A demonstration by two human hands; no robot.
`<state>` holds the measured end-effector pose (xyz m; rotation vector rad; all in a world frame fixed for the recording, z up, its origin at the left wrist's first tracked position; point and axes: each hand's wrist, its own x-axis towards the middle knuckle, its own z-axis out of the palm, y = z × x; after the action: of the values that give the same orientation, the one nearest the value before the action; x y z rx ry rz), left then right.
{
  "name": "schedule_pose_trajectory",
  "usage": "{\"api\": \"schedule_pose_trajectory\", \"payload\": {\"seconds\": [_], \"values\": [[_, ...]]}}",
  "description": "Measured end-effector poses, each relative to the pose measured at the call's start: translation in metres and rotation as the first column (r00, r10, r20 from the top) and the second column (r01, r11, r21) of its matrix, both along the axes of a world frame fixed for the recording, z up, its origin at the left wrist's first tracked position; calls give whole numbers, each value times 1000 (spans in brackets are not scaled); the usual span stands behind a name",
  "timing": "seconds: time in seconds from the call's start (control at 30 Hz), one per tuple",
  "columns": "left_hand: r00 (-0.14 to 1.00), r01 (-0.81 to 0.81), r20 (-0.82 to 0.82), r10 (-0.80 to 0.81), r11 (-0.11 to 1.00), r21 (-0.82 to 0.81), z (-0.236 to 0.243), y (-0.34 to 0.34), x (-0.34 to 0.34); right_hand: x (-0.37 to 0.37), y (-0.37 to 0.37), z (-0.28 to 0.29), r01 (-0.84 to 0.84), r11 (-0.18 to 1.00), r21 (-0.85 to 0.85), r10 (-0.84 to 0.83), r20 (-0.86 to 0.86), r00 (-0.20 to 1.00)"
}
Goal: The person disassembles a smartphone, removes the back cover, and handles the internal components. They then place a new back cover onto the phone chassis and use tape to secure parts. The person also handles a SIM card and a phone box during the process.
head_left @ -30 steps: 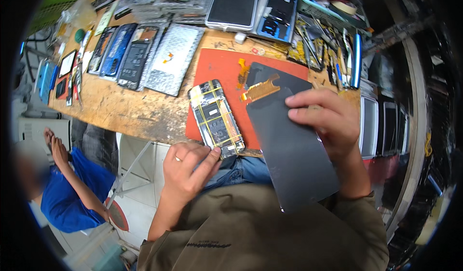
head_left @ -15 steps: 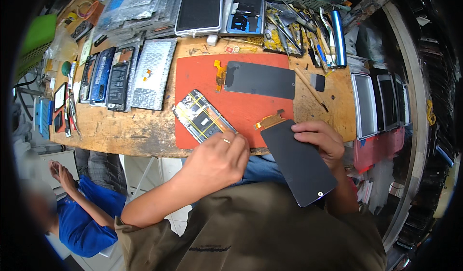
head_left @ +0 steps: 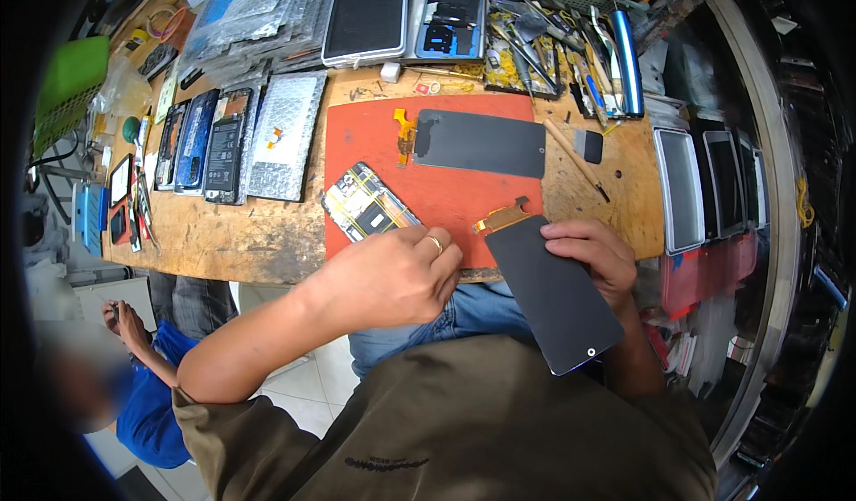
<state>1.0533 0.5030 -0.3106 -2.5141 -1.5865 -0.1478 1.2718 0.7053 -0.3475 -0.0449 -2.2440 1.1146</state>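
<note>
My right hand (head_left: 596, 256) holds a dark phone screen panel (head_left: 557, 300) by its side edge, thumb and fingers closed on it. An orange flex cable (head_left: 505, 217) sticks out of the panel's upper end. My left hand (head_left: 397, 274), with a ring on one finger, is curled over the lower end of an opened phone (head_left: 366, 202). Its fingertips are turned down and mostly hidden, so whatever they pinch does not show. The phone's inner parts and yellow lines face up on a red mat (head_left: 464, 202). Behind it lies a second dark screen panel (head_left: 481, 144) with its own orange flex cable.
Opened phones (head_left: 227, 149) and a bubble-wrap sleeve (head_left: 285, 135) lie to the left on the wooden bench (head_left: 214, 242). Tools crowd a tray (head_left: 526, 60) at the back. A wooden-handled tool (head_left: 575, 158) rests right of the mat. A person in blue (head_left: 152, 412) is at lower left.
My left hand has rolled over and its forearm has swung outward; it now covers more of the phone's lower end. My right hand keeps the panel nearly still. The view has shifted slightly.
</note>
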Motion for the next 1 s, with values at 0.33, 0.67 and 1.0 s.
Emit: {"api": "schedule_pose_trajectory", "payload": {"seconds": [0.33, 0.67, 1.0], "values": [[983, -9, 183, 22, 998, -69, -1, 11, -14, 3, 3, 5, -59, 998, 25, 59, 3, 998], [670, -508, 596, 443, 859, -67, -14, -15, -4, -8, 0, 10, -199, 978, 61, 199, 3, 980], [660, -686, 459, 594, 726, 46, -30, -56, 48, -25, -3, 10, -308, 937, 162, 301, 70, 951]]}}
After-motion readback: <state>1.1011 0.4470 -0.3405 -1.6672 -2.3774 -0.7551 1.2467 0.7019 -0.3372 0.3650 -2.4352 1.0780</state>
